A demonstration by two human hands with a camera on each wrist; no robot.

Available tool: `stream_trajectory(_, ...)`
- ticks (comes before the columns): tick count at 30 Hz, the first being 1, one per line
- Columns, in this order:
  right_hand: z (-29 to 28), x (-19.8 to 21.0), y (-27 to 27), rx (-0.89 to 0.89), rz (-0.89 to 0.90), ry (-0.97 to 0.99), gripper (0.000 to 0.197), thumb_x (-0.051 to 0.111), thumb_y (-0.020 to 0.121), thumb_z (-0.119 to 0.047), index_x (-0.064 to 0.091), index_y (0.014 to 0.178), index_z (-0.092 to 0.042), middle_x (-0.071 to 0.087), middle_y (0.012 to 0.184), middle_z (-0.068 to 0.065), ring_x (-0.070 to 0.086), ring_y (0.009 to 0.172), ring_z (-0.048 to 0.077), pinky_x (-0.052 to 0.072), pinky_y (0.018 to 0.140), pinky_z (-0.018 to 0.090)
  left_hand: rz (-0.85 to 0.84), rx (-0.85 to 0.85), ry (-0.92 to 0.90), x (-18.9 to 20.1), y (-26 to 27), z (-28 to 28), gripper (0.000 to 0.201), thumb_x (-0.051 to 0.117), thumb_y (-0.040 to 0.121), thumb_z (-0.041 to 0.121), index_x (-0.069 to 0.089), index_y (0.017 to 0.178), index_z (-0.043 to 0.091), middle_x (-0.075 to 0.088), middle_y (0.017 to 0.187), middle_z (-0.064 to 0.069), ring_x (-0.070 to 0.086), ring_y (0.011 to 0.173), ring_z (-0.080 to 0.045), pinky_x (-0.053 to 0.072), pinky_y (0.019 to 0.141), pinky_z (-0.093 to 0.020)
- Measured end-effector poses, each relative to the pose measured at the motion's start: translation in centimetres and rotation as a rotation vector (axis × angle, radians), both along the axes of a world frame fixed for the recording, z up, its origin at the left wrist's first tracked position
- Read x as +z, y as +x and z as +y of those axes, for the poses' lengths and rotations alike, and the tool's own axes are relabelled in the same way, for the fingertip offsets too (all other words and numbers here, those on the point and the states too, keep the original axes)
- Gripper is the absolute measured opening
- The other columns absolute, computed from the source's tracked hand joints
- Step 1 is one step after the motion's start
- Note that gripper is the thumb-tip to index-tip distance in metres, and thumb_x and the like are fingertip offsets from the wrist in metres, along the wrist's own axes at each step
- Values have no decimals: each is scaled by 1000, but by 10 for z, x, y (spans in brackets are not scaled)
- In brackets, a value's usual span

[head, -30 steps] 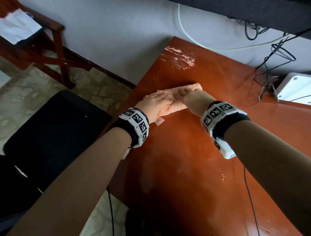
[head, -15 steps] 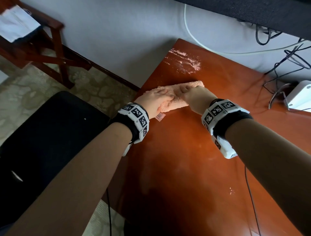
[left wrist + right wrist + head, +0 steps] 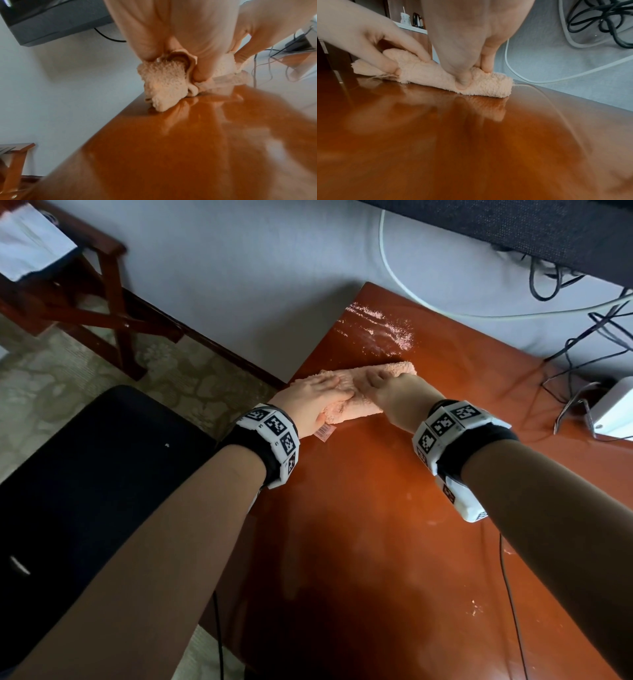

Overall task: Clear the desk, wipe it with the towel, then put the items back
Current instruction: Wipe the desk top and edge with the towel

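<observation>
The peach towel (image 3: pixel 356 392), folded into a roll, lies on the desk (image 3: pixel 376 542) near its far left corner. The left hand (image 3: pixel 313 400) and right hand (image 3: pixel 397 397) both grasp it, thumbs and fingers curled round the roll. A barcode tag (image 3: pixel 323 433) sticks out beneath the left hand, digits unreadable. White powder (image 3: pixel 380 330) lies beyond the towel

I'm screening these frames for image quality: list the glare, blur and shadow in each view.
Head view: window glare on the glossy orange-brown wooden desk at its far corner, forearms shadowed. Left wrist view: foreground desk smeared, the folded peach terry towel sharp. Right wrist view: desk blurred, mirroring the towel.
</observation>
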State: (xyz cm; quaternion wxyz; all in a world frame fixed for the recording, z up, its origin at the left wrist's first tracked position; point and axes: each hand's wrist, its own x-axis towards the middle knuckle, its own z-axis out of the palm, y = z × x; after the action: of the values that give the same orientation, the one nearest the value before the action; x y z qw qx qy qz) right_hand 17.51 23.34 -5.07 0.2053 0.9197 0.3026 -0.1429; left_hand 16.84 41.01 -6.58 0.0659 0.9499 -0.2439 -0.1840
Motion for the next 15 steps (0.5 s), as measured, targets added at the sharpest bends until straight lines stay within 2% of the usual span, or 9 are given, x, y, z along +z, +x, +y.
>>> stream_trajectory(7, -1, -2, 6, -31, 9, 25, 58, 29, 101, -5, 1, 151, -12, 8, 157, 15, 42, 131, 33, 46, 96, 36, -13, 3, -18, 0, 14, 1, 61, 44, 96, 8, 21, 148, 29, 12, 158, 4, 9, 146, -14, 10, 116, -29)
stream_trajectory(13, -1, -7, 15, -51, 2, 57, 57, 25, 99, -1, 0, 151, -10, 8, 157, 17, 31, 138, 34, 47, 99, 39, 13, -5, 3, 3, 27, 0, 64, 45, 95, 6, 19, 148, 31, 10, 158, 4, 8, 146, -16, 14, 119, -40)
stream_trajectory(15, -2, -8, 19, -52, -2, 51, 57, 24, 99, 0, 0, 151, -10, 8, 157, 17, 33, 137, 34, 47, 97, 38, 13, -43, 49, 3, 33, 0, 64, 43, 96, 6, 16, 149, 31, 8, 158, 3, 6, 146, -17, 16, 118, -43)
